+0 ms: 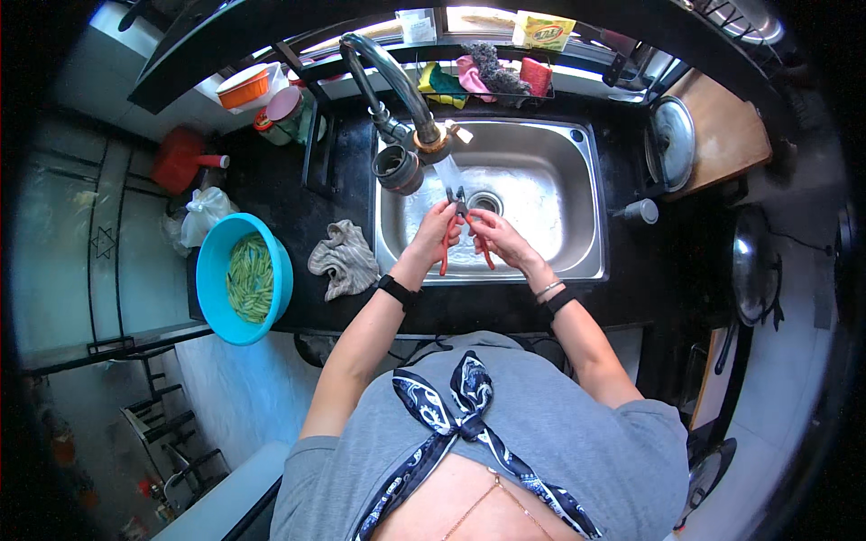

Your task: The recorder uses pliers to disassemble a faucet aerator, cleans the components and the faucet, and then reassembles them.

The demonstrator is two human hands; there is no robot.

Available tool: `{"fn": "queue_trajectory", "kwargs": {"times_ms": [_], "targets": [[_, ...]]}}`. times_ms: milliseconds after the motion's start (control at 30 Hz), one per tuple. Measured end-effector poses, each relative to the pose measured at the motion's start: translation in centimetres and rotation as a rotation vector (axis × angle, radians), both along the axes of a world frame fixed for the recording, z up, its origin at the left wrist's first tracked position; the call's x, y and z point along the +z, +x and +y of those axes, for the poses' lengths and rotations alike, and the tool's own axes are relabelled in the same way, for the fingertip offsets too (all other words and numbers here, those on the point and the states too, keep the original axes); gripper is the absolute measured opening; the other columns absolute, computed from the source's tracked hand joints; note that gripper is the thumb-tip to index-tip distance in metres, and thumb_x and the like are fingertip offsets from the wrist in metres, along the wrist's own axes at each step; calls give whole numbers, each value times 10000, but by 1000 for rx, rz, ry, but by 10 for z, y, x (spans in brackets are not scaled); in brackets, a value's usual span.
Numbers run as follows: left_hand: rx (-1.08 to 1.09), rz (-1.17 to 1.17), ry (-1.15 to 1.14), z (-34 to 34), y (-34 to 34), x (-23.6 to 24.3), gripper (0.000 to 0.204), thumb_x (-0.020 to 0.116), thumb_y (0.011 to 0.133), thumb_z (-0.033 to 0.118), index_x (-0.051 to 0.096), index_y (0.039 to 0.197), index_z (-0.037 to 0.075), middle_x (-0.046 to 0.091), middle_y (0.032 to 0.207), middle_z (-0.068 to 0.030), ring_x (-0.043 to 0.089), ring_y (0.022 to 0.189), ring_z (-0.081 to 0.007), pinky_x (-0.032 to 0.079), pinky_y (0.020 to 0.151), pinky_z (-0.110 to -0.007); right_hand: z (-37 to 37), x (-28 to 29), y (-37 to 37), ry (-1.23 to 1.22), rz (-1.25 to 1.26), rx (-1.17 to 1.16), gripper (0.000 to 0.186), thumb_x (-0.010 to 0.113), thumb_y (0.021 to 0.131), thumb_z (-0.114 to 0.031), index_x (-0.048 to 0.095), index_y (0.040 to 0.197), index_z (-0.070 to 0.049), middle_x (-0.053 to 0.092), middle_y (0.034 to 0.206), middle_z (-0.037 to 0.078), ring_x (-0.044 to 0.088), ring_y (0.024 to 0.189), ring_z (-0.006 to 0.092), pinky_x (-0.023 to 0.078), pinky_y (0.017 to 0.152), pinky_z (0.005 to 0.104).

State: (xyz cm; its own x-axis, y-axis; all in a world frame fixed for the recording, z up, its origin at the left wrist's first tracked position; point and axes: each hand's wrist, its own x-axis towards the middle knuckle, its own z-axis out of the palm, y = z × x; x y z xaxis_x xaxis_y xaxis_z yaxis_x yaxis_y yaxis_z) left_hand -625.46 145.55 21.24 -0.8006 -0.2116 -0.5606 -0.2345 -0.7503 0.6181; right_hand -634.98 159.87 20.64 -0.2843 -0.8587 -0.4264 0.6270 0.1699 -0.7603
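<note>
In the head view, one pair of red-handled pliers [462,209] is held over the near-left part of the one steel sink [564,212], its long axis running away from the person, the grey head toward the tap [417,101] and its two handles splaying back toward the body. The left hand [435,229] has its fingers closed round the left handle, and the right hand [501,239] has its fingers gripping the right handle. One stream of water [446,171] falls close to the head; whether it strikes the metal I cannot tell. One drain [485,202] lies beyond and right of the pliers. On the black surface [299,203] left of the sink are one crumpled striped cloth [346,260] and, farther left, one blue basin [214,284] of green pods [250,279], too many to count, with a white plastic bag [209,215] just behind it. To the right of the sink are one round lid [675,144], one wooden board [732,135] and one white cup [642,212].
</note>
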Motion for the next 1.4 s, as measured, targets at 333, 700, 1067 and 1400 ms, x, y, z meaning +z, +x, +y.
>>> {"fn": "queue_trajectory", "kwargs": {"times_ms": [333, 700, 1067, 1400], "targets": [[-44, 16, -331, 28, 19, 43, 222, 464, 890, 152, 468, 1092, 61, 500, 703, -11, 376, 442, -23, 268, 364, -162, -5, 28, 0, -102, 0, -14, 256, 478, 894, -224, 508, 1080, -50, 555, 940, 37, 561, 829, 110, 475, 745, 271], [-140, -129, -493, 13, 15, 38, 212, 491, 839, 121, 542, 1028, 40, 512, 618, 6, 365, 407, -33, 239, 335, -201, -24, 19, 2, 75, -201, -137, 143, 551, 794, -181, 536, 902, -89, 573, 854, 47, 591, 769, 176, 474, 714, 334], [-257, -221, -394, -17, 13, 20, 109, 427, 880, 137, 495, 908, 56, 452, 668, 9, 317, 440, -22, 222, 361, -171, -69, -31, -1, 212, 30, -162, 436, 421, 848, -464, 551, 898, -52, 562, 800, 54, 575, 681, 193, 486, 609, 341], [-121, -284, -133, -25, 5, 5, 107, 442, 882, 127, 472, 977, 87, 453, 660, -4, 331, 432, -45, 233, 353, -177, -80, -58, 7, 119, 2, -312, 285, 410, 874, -356, 486, 1028, -130, 551, 893, 38, 569, 706, 166, 482, 595, 325]]}}
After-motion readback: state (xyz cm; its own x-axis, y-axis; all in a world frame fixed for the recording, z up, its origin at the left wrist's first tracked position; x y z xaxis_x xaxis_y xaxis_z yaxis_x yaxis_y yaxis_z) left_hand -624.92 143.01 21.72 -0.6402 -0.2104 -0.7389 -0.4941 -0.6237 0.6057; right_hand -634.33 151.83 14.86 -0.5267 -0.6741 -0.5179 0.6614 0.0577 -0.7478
